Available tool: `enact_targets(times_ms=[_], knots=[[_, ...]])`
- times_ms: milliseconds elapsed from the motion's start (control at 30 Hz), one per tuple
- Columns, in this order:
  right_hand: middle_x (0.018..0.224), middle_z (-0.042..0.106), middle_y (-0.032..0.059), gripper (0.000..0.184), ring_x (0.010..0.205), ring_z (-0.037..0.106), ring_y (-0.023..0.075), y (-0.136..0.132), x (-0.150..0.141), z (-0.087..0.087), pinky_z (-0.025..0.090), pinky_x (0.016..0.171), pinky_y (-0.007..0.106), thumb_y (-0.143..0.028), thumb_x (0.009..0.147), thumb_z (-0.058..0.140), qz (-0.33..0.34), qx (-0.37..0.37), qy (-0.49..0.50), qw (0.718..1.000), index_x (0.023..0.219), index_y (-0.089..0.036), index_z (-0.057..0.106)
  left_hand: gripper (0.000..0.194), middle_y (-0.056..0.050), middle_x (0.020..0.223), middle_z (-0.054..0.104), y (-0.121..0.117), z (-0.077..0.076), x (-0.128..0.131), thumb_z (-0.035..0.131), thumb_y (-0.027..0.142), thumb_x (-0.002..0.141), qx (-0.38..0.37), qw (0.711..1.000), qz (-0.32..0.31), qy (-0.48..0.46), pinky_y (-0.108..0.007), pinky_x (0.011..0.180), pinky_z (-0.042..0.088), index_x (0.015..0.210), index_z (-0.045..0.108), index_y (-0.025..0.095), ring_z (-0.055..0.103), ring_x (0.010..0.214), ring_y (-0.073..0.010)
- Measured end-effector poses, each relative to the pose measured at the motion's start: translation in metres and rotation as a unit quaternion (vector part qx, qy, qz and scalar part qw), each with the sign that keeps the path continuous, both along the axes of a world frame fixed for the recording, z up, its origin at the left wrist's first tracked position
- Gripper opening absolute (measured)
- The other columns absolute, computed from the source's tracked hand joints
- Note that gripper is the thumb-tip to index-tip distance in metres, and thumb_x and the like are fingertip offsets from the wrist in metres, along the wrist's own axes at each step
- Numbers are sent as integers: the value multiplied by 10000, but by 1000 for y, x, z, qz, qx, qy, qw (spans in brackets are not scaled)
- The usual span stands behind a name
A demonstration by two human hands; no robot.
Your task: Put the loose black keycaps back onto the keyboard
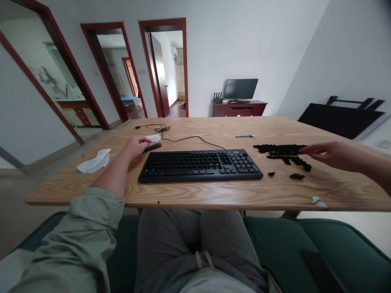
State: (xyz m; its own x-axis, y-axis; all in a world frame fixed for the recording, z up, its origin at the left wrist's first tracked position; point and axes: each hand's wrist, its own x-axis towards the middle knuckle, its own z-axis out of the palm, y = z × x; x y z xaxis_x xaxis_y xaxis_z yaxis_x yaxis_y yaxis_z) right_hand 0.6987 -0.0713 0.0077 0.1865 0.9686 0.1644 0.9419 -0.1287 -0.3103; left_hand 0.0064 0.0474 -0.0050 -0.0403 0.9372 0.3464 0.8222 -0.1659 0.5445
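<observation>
A black keyboard [200,166] lies on the wooden table in front of me, and many of its key positions look bare. My left hand [137,147] rests beyond its left corner, fingers loosely stretched by a short black bar [152,147] and a white tissue [154,138]; whether it touches the bar is unclear. To the right, black keycaps [279,149] lie in rows. At the right end of these rows is my right hand [325,154], its fingertips drawn together at the keycaps; anything between them is too small to make out.
Single keycaps [297,176] sit nearer the front edge. A coiled cable [162,129] runs behind the keyboard. A blue-and-white brush [244,136] lies farther back. Another crumpled tissue [95,161] is left of my arm, and a white scrap [319,201] lies at the front right.
</observation>
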Motion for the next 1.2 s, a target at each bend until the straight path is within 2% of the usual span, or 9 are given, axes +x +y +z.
enact_targets(times_ms=[67, 167, 333, 500, 667, 767, 833, 1000, 1200], knots=[[1009, 772, 150, 158, 872, 719, 296, 0, 14, -7, 524, 818, 411, -277, 760, 637, 12, -19, 0, 1000, 802, -245, 786, 347, -44, 766, 704, 1, -1, -1, 548, 308, 718, 3, 1000, -2, 2, -274, 616, 435, 936, 777, 166, 579, 662, -191], [1028, 768, 153, 175, 909, 714, 309, 6, 10, -11, 512, 856, 427, -311, 775, 628, 13, -36, 0, 999, 795, -233, 784, 361, -27, 726, 682, 1, -1, -3, 542, 307, 717, -11, 1000, -13, -4, -260, 587, 417, 956, 775, 167, 553, 618, -171], [927, 780, 92, 153, 876, 703, 308, 23, -4, -15, 512, 890, 456, -346, 737, 606, 18, -57, 21, 998, 756, -279, 742, 364, -6, 635, 625, -1, 0, -4, 542, 303, 713, -19, 1000, -13, -4, -259, 557, 394, 965, 775, 179, 520, 569, -168], [786, 767, 25, 114, 800, 693, 327, 34, 5, -21, 515, 869, 524, -389, 662, 578, 55, -55, 35, 996, 680, -369, 689, 338, -7, 620, 625, -5, 3, 0, 549, 300, 714, -14, 1000, 7, 3, -267, 580, 412, 932, 776, 176, 520, 563, -170], [885, 780, 93, 137, 852, 695, 308, 39, 7, -17, 498, 892, 463, -346, 725, 622, 42, -100, 18, 994, 737, -296, 749, 357, -33, 722, 687, -6, 3, 3, 550, 305, 716, -13, 1000, 14, -3, -271, 593, 431, 956, 775, 167, 569, 624, -184], [923, 777, 137, 133, 860, 699, 276, 44, 9, -14, 493, 867, 397, -275, 740, 659, 19, -131, 11, 991, 765, -226, 780, 354, -31, 687, 675, -6, 2, 3, 548, 308, 722, -11, 1000, 18, -6, -279, 595, 438, 948, 777, 161, 562, 608, -187], [931, 776, 150, 124, 865, 701, 275, 45, 15, -13, 486, 868, 393, -260, 736, 668, 16, -130, 14, 991, 749, -217, 784, 346, -30, 668, 666, -6, 0, 3, 549, 317, 727, -6, 1000, 17, -8, -288, 604, 446, 936, 778, 163, 563, 600, -191], [902, 775, 123, 84, 898, 691, 336, 34, 44, -14, 461, 954, 479, -309, 660, 661, -6, -120, 10, 993, 659, -300, 745, 342, -40, 747, 706, -5, -1, 1, 555, 322, 723, 3, 1000, 11, -3, -280, 650, 459, 940, 775, 175, 608, 688, -200], [810, 742, 127, 75, 813, 671, 397, 3, 70, -17, 437, 933, 584, -473, 554, 619, -43, -85, -12, 995, 572, -402, 636, 349, -36, 765, 709, 3, -2, -5, 554, 310, 691, -6, 1000, -1, 1, -261, 608, 437, 927, 774, 178, 603, 687, -193]])
